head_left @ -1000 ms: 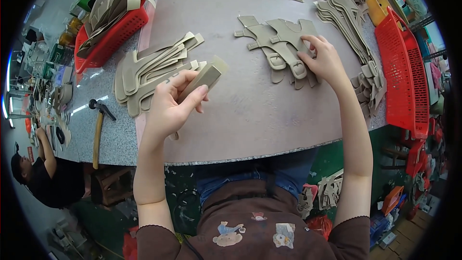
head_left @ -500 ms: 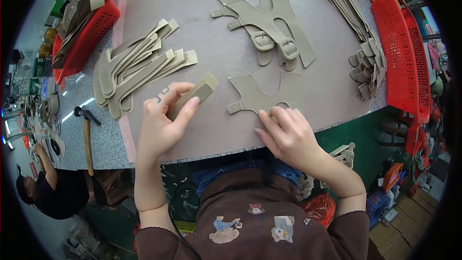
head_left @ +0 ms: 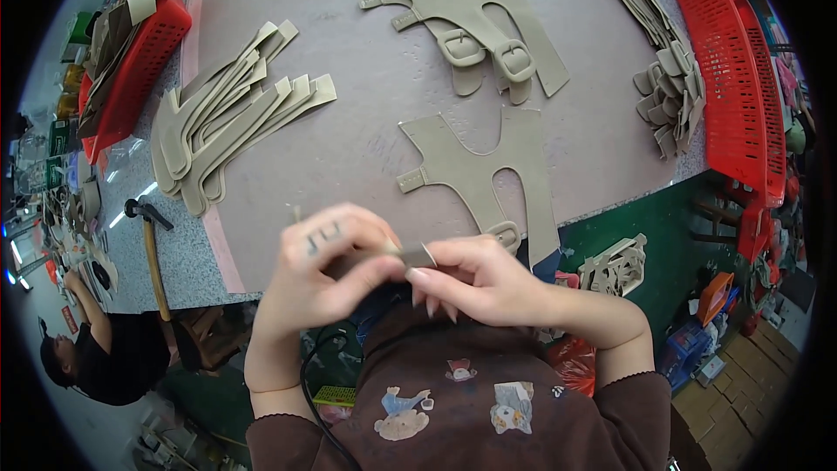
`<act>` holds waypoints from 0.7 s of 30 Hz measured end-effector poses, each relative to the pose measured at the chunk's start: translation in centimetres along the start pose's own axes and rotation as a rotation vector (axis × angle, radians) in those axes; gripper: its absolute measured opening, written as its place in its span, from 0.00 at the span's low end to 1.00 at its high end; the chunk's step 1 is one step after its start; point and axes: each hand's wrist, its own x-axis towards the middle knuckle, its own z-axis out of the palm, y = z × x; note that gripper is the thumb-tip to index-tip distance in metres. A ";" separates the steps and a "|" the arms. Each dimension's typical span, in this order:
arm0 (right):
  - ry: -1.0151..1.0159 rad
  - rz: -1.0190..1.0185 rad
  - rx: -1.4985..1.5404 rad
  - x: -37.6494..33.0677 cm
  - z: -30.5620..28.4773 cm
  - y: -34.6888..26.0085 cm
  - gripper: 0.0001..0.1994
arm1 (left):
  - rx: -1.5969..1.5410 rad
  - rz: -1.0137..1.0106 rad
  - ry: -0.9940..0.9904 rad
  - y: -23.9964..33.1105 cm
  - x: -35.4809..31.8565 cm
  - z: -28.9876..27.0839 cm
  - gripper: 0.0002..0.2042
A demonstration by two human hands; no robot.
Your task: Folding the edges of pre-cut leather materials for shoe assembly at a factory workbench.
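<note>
Left hand (head_left: 327, 275) and right hand (head_left: 475, 277) pinch a small tan strap piece (head_left: 417, 255) between fingertips at the mat's near edge — mostly hidden by fingers; shape unclear.

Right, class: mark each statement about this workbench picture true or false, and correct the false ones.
1. Both hands hold one small tan strap piece. True: the left hand and right hand pinch the strap piece together.
2. The hammer lies on the pink mat. False: the hammer lies on the grey table, left of the mat.
3. A red basket stands at the right. True: red basket.
4. The flat cut upper nearest the hands is blue. False: the cut upper is tan.
</note>
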 end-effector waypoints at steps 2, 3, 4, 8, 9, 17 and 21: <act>0.285 -0.613 -0.815 0.6 -1.3 0.6 0.10 | 0.279 -0.074 0.110 -0.5 1.2 -1.4 0.03; 0.275 -0.615 -0.811 1.2 -1.9 0.6 0.10 | 0.283 -0.082 0.116 -0.7 1.8 -1.5 0.03; 0.355 -0.721 -1.073 2.0 -2.6 0.4 0.13 | 0.313 -0.120 0.084 -1.1 2.4 -1.5 0.04; 0.418 -0.843 -1.424 3.2 -3.5 1.2 0.16 | 0.348 -0.160 0.044 -2.6 3.1 -1.0 0.06; 0.410 -0.850 -1.469 3.4 -3.6 1.4 0.17 | 0.350 -0.160 0.039 -3.0 3.1 -0.9 0.06; 0.404 -0.865 -1.515 3.7 -3.9 2.0 0.17 | 0.391 -0.173 0.006 -3.1 3.6 -0.9 0.08; 0.396 -0.852 -1.515 3.7 -4.0 1.9 0.16 | 0.430 -0.164 0.009 -3.1 3.7 -0.7 0.07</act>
